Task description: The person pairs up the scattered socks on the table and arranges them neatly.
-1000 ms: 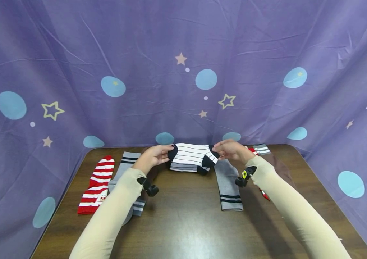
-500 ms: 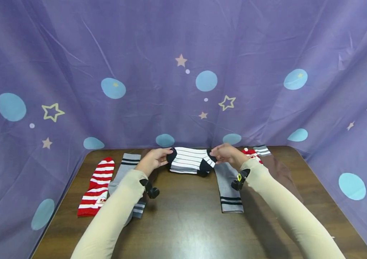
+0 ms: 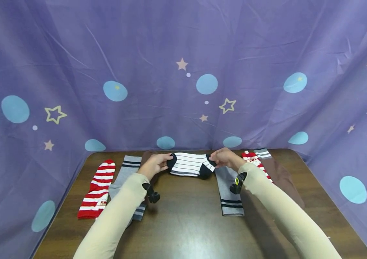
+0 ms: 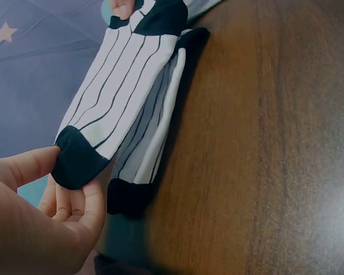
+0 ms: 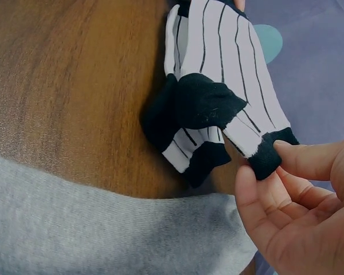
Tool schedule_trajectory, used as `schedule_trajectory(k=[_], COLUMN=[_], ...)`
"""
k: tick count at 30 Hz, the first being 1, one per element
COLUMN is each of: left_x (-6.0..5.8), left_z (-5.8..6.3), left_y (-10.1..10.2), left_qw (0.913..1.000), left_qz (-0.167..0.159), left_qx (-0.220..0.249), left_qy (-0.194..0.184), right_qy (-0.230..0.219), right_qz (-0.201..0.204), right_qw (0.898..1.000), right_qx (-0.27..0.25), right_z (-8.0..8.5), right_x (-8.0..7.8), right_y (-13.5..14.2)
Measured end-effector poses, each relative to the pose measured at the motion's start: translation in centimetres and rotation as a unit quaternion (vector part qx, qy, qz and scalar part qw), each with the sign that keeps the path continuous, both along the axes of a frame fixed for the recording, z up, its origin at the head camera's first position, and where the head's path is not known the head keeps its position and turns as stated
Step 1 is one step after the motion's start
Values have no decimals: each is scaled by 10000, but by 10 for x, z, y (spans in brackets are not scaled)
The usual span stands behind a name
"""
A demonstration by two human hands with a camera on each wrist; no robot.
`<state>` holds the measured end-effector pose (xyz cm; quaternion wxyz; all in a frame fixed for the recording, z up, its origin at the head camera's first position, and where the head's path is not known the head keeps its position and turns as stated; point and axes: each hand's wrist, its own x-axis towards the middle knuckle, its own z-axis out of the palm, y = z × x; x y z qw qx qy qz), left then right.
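A white ankle sock (image 3: pixel 188 163) with thin black stripes is stretched between my two hands at the back of the table. My left hand (image 3: pixel 155 164) pinches its black toe (image 4: pixel 80 160) between thumb and fingers. My right hand (image 3: pixel 226 158) pinches the black cuff (image 5: pixel 268 156) at the other end. Just below it lies a matching striped sock (image 4: pixel 143 134), mostly hidden in the head view. In the right wrist view, the lower sock's black heel (image 5: pixel 159 120) and cuff show under the held one, with a gap between the two.
Left of my hands lie a red-and-white striped sock (image 3: pixel 99 187), a grey sock (image 3: pixel 125 171) and a brown sock. On the right are another grey sock (image 3: pixel 228 190), a red Santa sock (image 3: pixel 251 158) and a brown sock (image 3: pixel 281 176). A purple curtain (image 3: pixel 151 90) hangs behind the table (image 3: pixel 183 223).
Both hands have lowered the held sock toward the matching one, which is now more covered. The right hand has come slightly left, and more of the Santa sock shows.
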<state>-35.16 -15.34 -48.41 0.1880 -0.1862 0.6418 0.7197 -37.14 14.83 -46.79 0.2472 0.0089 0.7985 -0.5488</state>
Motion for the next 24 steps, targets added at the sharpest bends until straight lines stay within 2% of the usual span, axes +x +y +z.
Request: schedule_trajectory(k=[2,4,6,10,15,17,18,19,20,21,24], left_x=[9,13,12,0,-49,-64,-63,-67,-68,-63,-38], left_z=[9,13,11,-7,-68,-85,-84,-90,-91,-84,-55], left_y=[3,5,7,6,-16,-23,-22,-25,-27,-25,-14], left_qw=[10000,10000,9999,9993,9990,9991,9993,9990,9987,9987,9986], left_qz=[3,-2,33,108,-164,-145,-48,-131,-202,-201,-126], left_qx=[-6,6,-131,-316,-39,-97,-212,-129,-30,-70,-284], left_qy=[-17,-13,11,159,415,374,312,395,458,454,421], right_qy=[9,54,87,86,55,48,52,44,52,43,44], right_qz=[8,-5,-32,-62,-100,-114,-101,-98,-83,-82,-97], right_qw=[10000,10000,10000,9999,9999,9999,9999,9999,9999,9999,9999], right_qx=[28,23,9,-25,-20,-27,-29,-50,-54,-64,-72], right_z=[-3,-5,-6,-8,-8,-7,-7,-7,-7,-8,-11], right_x=[1,2,4,6,5,5,5,5,5,5,5], right_y=[0,0,0,0,-1,-1,-1,-1,-1,-1,-2])
